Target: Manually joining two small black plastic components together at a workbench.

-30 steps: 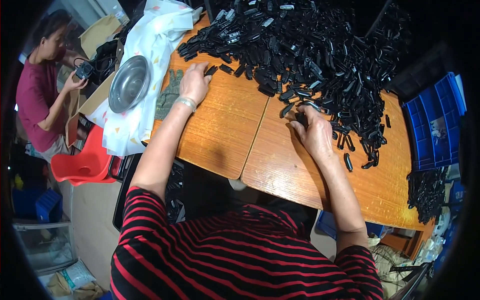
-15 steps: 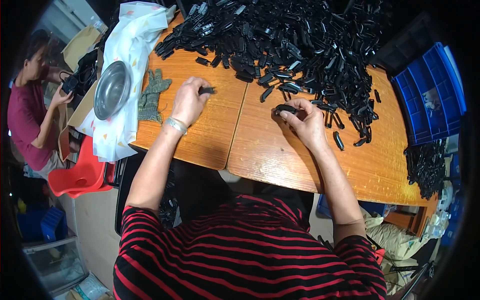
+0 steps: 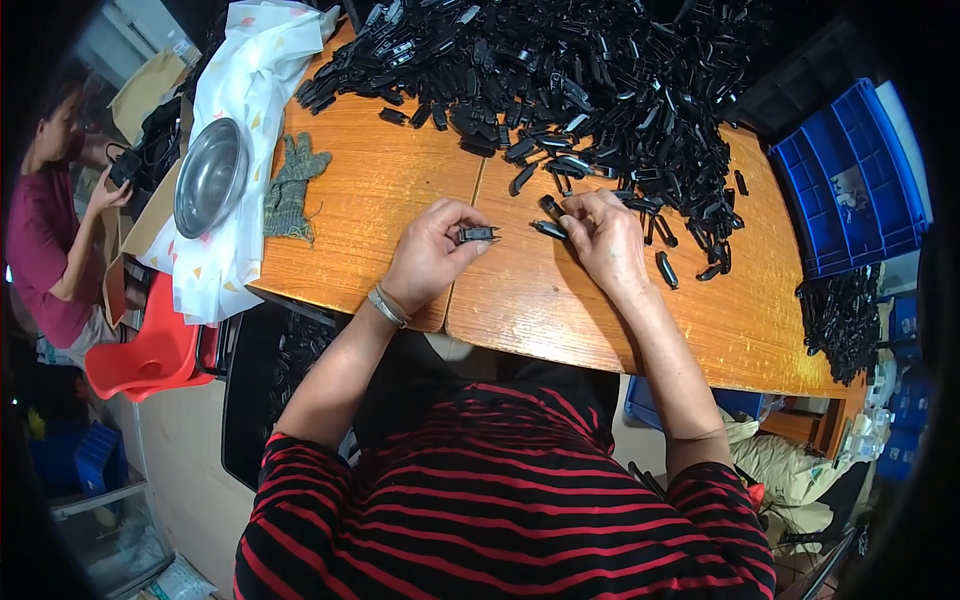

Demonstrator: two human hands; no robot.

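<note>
My left hand [image 3: 428,256] pinches a small black plastic part [image 3: 478,234] with thin prongs at its right end, just above the table near the seam. To its right, my right hand [image 3: 610,242] is closed at the fingertips around a black clip-like piece [image 3: 550,208]. A second slim black piece [image 3: 547,230] lies right under those fingers; I cannot tell whether it is held too. Beyond both hands spreads a big heap of similar black plastic parts [image 3: 560,70], with a few loose ones [image 3: 667,270] beside my right wrist.
At the left of the wooden table [image 3: 370,170] lie a grey knitted glove [image 3: 292,190] and a metal bowl [image 3: 212,180] on a patterned plastic sheet [image 3: 255,60]. A blue crate [image 3: 850,180] stands at the right. A co-worker [image 3: 50,220] sits by a red chair [image 3: 150,345].
My left hand has moved right and nearer, bringing its black part close to my right hand. The fingers of my right hand have shifted, and two black pieces now show at their tips.
</note>
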